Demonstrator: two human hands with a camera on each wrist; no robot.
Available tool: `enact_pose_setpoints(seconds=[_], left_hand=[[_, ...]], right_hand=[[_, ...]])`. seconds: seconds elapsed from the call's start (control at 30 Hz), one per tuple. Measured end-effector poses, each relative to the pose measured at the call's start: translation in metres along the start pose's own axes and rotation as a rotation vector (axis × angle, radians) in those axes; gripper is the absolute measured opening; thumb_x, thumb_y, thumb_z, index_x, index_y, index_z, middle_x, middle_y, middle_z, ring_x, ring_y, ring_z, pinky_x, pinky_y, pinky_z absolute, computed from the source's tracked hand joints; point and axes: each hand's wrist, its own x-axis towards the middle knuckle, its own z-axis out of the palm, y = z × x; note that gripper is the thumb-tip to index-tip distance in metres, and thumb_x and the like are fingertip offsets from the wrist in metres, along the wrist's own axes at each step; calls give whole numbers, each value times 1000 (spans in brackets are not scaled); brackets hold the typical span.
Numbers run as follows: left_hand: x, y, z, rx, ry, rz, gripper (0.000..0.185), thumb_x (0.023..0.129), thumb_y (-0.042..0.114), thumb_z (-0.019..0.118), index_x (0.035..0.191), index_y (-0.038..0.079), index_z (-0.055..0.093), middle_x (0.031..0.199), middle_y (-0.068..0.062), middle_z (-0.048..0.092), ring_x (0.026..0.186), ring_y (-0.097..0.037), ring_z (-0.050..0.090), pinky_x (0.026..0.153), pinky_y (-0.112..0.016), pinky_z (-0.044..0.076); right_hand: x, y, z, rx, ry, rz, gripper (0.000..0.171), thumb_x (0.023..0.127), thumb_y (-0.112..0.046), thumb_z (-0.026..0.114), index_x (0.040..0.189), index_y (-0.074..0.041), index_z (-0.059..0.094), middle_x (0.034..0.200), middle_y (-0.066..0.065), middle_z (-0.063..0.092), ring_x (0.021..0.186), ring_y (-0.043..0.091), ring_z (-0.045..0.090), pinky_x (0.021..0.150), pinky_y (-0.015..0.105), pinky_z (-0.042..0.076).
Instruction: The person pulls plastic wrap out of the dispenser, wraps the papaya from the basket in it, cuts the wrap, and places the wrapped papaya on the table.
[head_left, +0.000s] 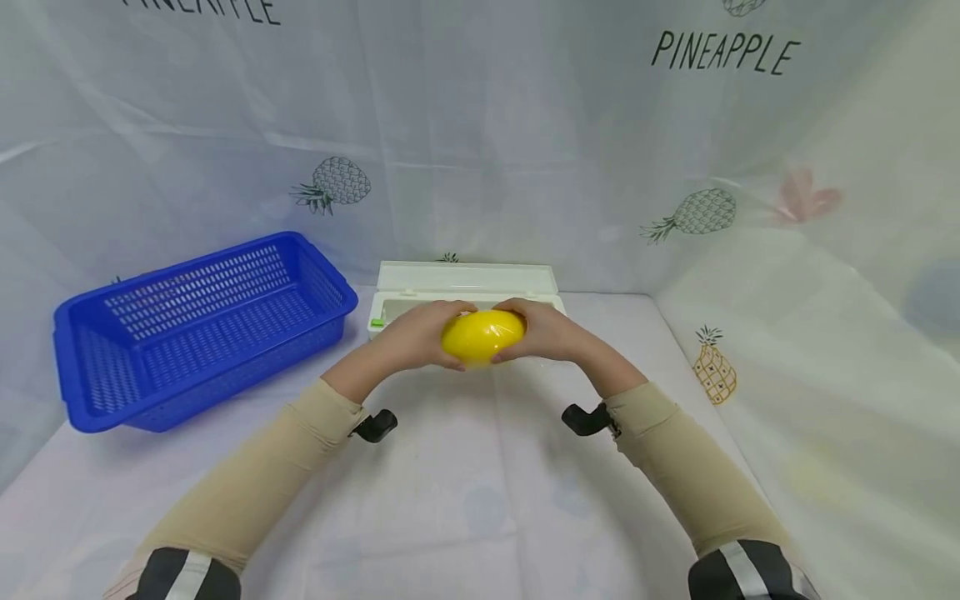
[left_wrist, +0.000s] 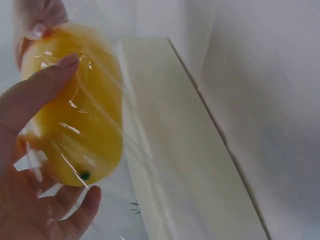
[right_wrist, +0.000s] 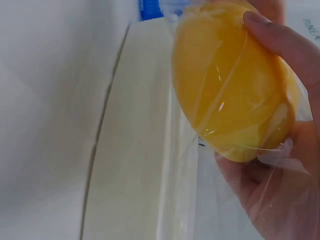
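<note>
Both hands hold a smooth yellow fruit-shaped object (head_left: 482, 336) in front of the white box. Clear plastic film (right_wrist: 287, 159) covers it, with creases and shiny streaks. My left hand (head_left: 423, 333) grips its left end, thumb on the near side and fingers round the far side. The right hand (head_left: 551, 332) grips the other end in the same way. A small green spot shows on the yellow object (left_wrist: 92, 120) in the left wrist view. Behind the hands stands the long white cling film dispenser (head_left: 465, 275), its lid raised; a green piece shows at its left end.
A blue perforated plastic basket (head_left: 206, 333) stands on the left of the white-covered table (head_left: 450, 500). Pineapple-printed white cloth (head_left: 487, 125) hangs behind the dispenser and along the right side. Black wrist mounts (head_left: 587, 419) stick out at both cuffs.
</note>
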Motion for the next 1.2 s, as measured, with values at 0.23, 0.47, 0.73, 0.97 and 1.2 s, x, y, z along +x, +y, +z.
enact_pose_setpoints(seconds=[0.23, 0.47, 0.73, 0.97, 1.2], left_hand=[[13, -8, -14, -144, -60, -39, 79, 72, 30, 88, 139, 15, 49, 131, -8, 58, 114, -27, 56, 98, -44, 46], [24, -17, -24, -266, -116, -112, 76, 77, 29, 85, 141, 14, 48, 133, -13, 55, 115, -30, 55, 96, -44, 48], [36, -20, -35, -366, -129, -197, 63, 84, 32, 78, 137, 15, 49, 147, -14, 40, 127, -35, 47, 100, -50, 44], [37, -25, -48, -353, -130, -90, 69, 83, 28, 80, 141, 15, 46, 139, -16, 46, 120, -33, 50, 99, -48, 46], [44, -28, -56, -404, -66, -92, 74, 84, 20, 79, 145, 12, 37, 135, -18, 46, 115, -34, 52, 99, -46, 46]], right_hand=[[3, -9, -16, 59, -57, 40, 89, 75, -31, 84, 147, -9, 37, 148, 13, 39, 126, 29, 45, 104, 48, 40], [-1, -18, -20, -15, -11, 11, 89, 72, -30, 87, 145, -10, 41, 146, 8, 42, 129, 27, 41, 108, 47, 35], [20, 5, -30, 75, -65, 3, 77, 74, -18, 87, 138, -7, 47, 136, 11, 50, 114, 30, 54, 98, 40, 47], [36, 23, -45, 189, -82, 73, 74, 78, -22, 84, 140, -8, 46, 134, 15, 53, 112, 29, 57, 99, 42, 46], [44, 24, -56, 306, -44, 123, 67, 86, -29, 75, 142, -11, 44, 137, 11, 52, 118, 27, 53, 105, 48, 39]])
